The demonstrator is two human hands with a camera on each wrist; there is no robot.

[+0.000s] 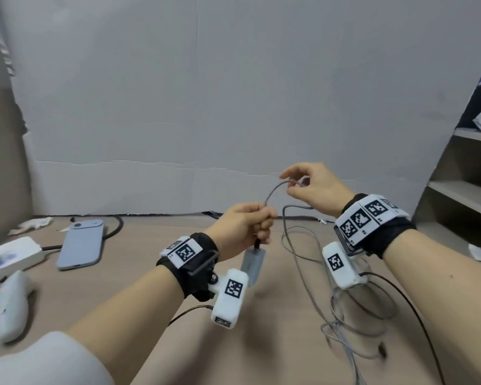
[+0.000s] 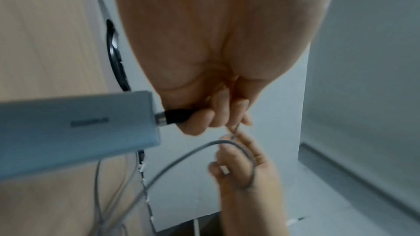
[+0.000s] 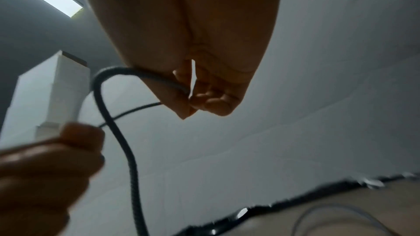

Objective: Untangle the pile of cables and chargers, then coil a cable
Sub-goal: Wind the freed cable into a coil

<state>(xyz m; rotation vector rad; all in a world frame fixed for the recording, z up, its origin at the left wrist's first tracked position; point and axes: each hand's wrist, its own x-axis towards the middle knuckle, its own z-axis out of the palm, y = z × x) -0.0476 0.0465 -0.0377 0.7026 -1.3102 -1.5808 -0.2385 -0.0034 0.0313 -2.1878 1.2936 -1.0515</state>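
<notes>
Grey braided cable (image 1: 272,190) arched in air between both hands, above desk (image 1: 156,276). Grey adapter (image 1: 252,264) dangled from its black plug under left hand (image 1: 240,229); label on adapter blurred, unreadable. Left fingers curled tight round cable at plug. Right hand (image 1: 313,187) pinched cable between thumb and fingertips, narrow gap. More cable lay looped on desk (image 1: 353,323). Phone (image 1: 81,244) lay left.

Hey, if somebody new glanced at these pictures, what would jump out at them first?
Probably the two hands raised mid-frame: the left hand grips a braided grey cable with a grey adapter box hanging below it, while the right hand pinches the same cable higher up. Next, the loose tangle of cables on the table at right, and a light blue phone lying at left.
</notes>
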